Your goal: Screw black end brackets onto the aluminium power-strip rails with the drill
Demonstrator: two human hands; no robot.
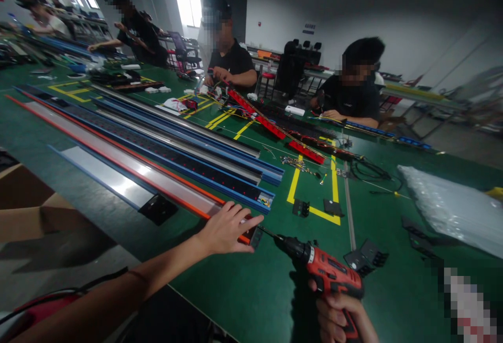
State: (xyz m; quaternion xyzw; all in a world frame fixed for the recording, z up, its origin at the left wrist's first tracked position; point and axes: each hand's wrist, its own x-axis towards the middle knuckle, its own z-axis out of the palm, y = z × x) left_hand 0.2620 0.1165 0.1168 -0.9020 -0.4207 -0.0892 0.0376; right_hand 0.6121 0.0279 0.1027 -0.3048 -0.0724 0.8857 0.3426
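Red drill [334, 272], bit pointing left, slightly up

"What are you seeing that person wearing?"

"Dark cloth [171, 314] is showing at the lap, and a thin, dark band [138, 276] is crossing the bare left forearm [165, 267]."

"And the hands?"

"The left hand [228, 230] and the right hand [341, 314] are both showing bare, five-fingered on the left."
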